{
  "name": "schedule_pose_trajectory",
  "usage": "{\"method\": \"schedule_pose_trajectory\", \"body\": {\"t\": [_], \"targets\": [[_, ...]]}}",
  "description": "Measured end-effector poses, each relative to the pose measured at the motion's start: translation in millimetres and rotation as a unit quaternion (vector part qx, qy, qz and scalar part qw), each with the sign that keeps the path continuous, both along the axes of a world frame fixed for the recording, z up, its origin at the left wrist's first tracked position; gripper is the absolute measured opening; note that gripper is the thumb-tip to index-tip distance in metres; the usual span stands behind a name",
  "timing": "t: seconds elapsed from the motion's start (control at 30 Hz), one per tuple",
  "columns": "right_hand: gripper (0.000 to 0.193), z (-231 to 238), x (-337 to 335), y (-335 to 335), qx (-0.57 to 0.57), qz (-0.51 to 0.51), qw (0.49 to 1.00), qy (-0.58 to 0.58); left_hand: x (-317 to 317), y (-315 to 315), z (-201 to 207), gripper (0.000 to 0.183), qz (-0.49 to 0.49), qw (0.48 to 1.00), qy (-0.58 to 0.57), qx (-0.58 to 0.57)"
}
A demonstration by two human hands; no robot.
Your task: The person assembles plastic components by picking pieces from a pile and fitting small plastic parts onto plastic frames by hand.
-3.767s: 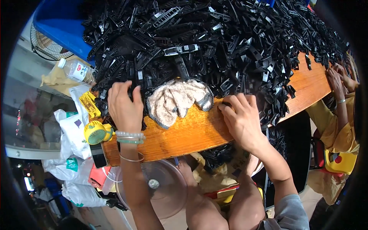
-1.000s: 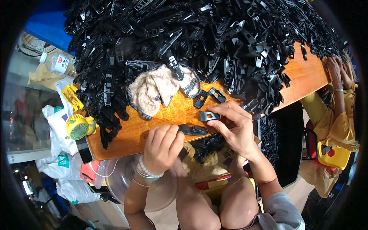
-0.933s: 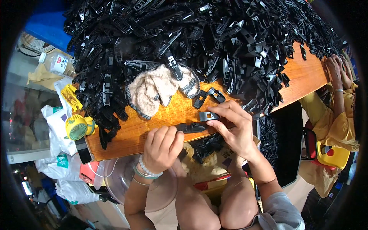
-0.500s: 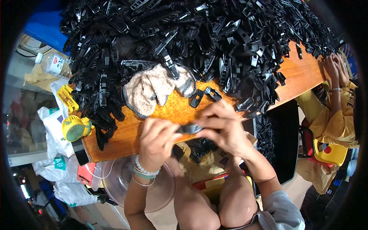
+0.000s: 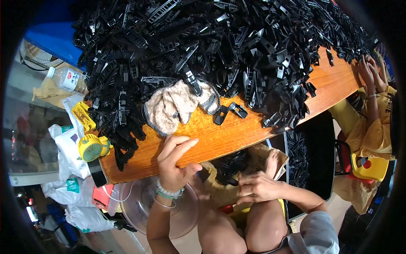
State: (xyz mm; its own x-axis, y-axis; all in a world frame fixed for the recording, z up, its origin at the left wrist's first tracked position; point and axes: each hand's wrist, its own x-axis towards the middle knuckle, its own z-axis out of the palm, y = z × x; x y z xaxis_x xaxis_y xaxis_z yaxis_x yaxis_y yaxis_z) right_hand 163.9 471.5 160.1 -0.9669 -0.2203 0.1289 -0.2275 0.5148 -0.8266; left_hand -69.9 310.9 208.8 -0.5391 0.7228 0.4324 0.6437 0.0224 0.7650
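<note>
My left hand (image 5: 173, 163) is raised at the table's front edge, fingers apart and nothing in them. My right hand (image 5: 258, 187) is lower, above my lap, with loosely spread fingers over a brown paper bag (image 5: 274, 163). Black plastic pieces (image 5: 231, 167) lie in that bag, beside my right fingertips. On the wooden table (image 5: 203, 135), a crumpled beige cloth (image 5: 173, 103) with a dark checked edge lies in front of my left hand. Two small black plastic parts (image 5: 229, 112) sit to the right of the cloth.
A large heap of black plastic parts (image 5: 203, 38) covers the table's far side. At left are a yellow fan (image 5: 93, 147), a phone (image 5: 100, 178) and a plastic bottle (image 5: 69, 79). A clear basin (image 5: 141, 207) stands below. Another person's hands (image 5: 372, 74) rest at far right.
My hands have parted. The dark piece between them is gone from there; my right hand has dropped to the paper bag, while my left hand has opened near the table edge.
</note>
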Motion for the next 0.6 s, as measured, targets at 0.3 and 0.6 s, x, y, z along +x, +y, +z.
{"method": "schedule_pose_trajectory", "body": {"t": [0.3,0.6], "targets": [[0.031,-80.5,15.8,25.1,0.202,0.258,0.879,-0.346,0.9,-1.5,0.6,0.054,-0.020,0.998,0.061,-0.001],[0.028,-48.6,3.7,19.3,0.109,0.229,0.938,-0.235,-19.1,8.5,27.7,0.021,0.112,0.978,0.175,-0.024]]}}
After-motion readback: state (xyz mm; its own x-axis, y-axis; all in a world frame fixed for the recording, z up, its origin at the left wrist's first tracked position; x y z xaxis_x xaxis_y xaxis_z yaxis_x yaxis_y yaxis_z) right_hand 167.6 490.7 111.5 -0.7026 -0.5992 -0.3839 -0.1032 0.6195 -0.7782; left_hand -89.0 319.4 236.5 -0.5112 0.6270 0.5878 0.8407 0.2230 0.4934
